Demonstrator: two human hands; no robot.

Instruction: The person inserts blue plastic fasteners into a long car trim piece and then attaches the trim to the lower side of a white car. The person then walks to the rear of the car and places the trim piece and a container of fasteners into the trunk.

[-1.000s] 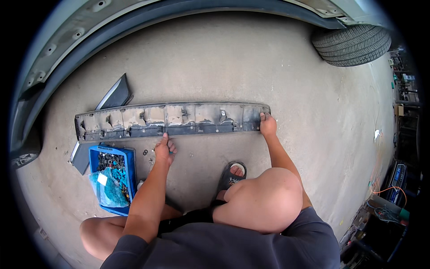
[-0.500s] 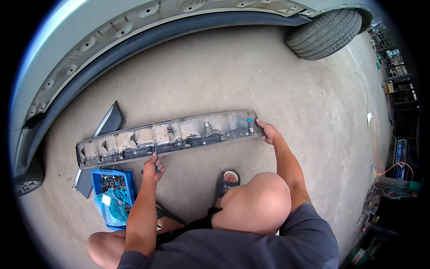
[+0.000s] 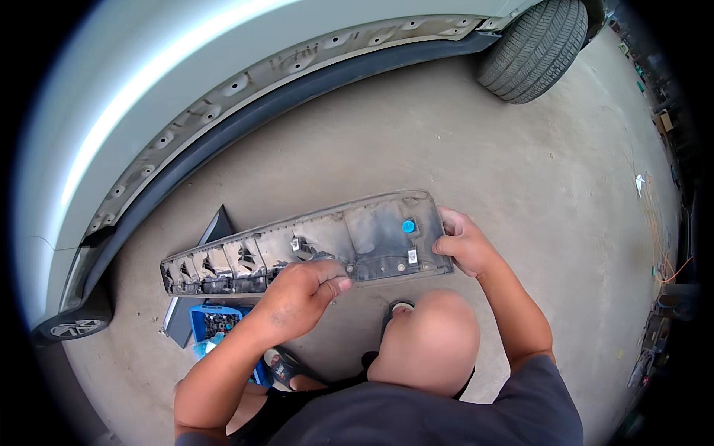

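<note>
A long, dusty car trim panel (image 3: 320, 234) lies slantwise before me, ribbed inner side up and right end closer to me. My right hand (image 3: 465, 241) grips that end, thumb on the face and fingers behind. Close by it are a round blue clip (image 3: 408, 227) and a pale rectangular clip (image 3: 413, 256). Over the panel's near edge, left of these, my left hand (image 3: 297, 297) is closed, thumb and finger pressed together; whatever it may hold is hidden. Several dark clip seats line the panel's left part.
A blue bin (image 3: 197, 321) of small dark clips and a blue bag stands by my left forearm, partly covered. Another dark trim piece (image 3: 178, 320) lies under the panel's left end. The car's sill (image 3: 297, 82) and tyre (image 3: 532, 56) border the far side.
The panel's right end has come up closer to me, and its left end now points farther away. My left hand has moved right along the near edge; the blue bit seen in it is now hidden.
</note>
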